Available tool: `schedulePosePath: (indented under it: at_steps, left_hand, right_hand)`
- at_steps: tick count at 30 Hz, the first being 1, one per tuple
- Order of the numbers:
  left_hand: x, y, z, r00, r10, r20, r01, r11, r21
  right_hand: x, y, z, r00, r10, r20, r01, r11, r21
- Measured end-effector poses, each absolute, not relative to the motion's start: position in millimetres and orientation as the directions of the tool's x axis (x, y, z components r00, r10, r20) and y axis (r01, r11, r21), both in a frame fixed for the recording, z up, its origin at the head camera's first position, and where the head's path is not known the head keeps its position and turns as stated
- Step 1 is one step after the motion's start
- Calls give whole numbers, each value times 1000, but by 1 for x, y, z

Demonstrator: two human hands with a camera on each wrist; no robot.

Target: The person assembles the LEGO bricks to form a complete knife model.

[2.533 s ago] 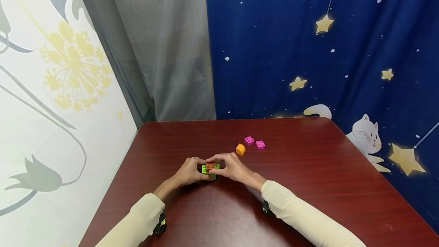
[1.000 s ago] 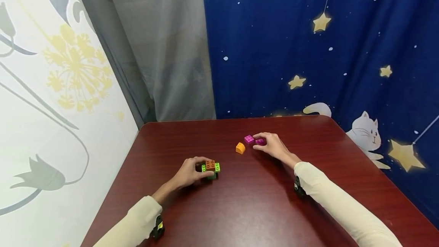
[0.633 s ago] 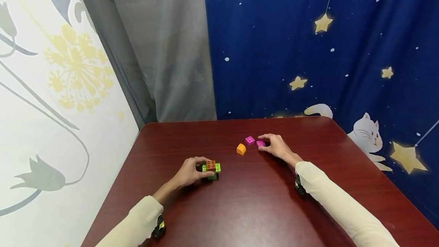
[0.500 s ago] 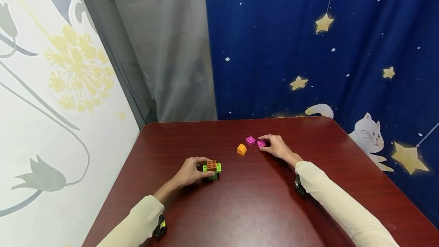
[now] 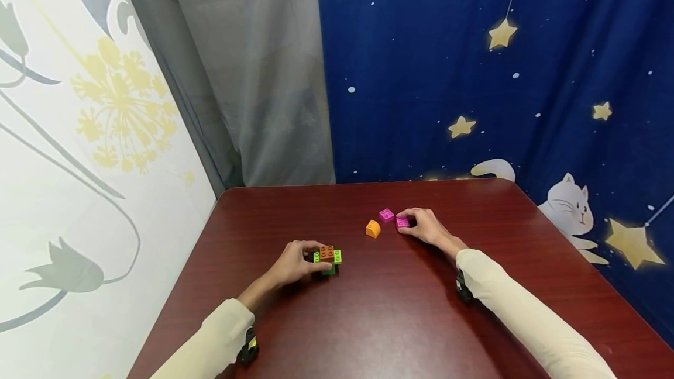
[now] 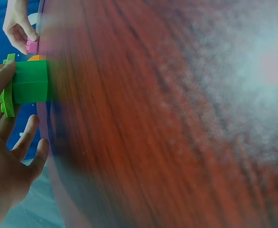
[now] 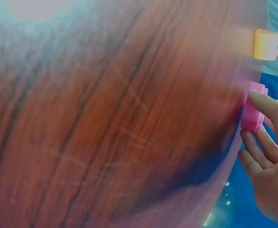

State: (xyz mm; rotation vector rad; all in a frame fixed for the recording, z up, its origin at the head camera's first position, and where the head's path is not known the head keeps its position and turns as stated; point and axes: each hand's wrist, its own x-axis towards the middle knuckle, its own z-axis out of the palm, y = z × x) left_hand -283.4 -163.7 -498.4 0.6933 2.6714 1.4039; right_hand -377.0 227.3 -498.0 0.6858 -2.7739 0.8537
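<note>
My left hand (image 5: 292, 262) grips a small stack of toy building bricks on the table, thumb in front and fingers behind. On top of the stack is an orange-brown brick (image 5: 327, 253), set across a lime green brick (image 5: 337, 257). A darker green block (image 6: 30, 81) forms the base, seen in the left wrist view. My right hand (image 5: 425, 226) pinches a pink brick (image 5: 402, 223) between thumb and fingers at the table's far part; the right wrist view shows the thumb on the side of this brick. Just left of it lies a second pink brick (image 5: 387, 215).
An orange brick with a rounded top (image 5: 372, 228) lies left of the right hand, in front of the pink bricks. The dark red wooden table (image 5: 368, 320) reaches back to a grey curtain (image 5: 263, 75) and a blue starry curtain (image 5: 411, 63). A patterned white wall panel (image 5: 95, 221) borders the left.
My right hand has left the brick stack, moved right and away to the pink bricks, and closed on the right-hand one. My left hand has stayed on the stack.
</note>
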Motion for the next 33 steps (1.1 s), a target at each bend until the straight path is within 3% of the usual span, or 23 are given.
schedulePosePath:
  at_steps: [12,20,33]
  left_hand:
    - [-284,-164,-498,-901,410,142,343,474,811]
    - [-284,-164,-498,-899,413,146,350,477,806]
    - [-284,-165,-499,-900,413,141,342,466,816]
  right_hand:
    - [-363,210,-483,-846,-409,342,-530,712,-461]
    - [-353,192,-472,-789,-466,400,-612,652,-447]
    - [-342,164,-462,-753,-517,407,-658,595,-462]
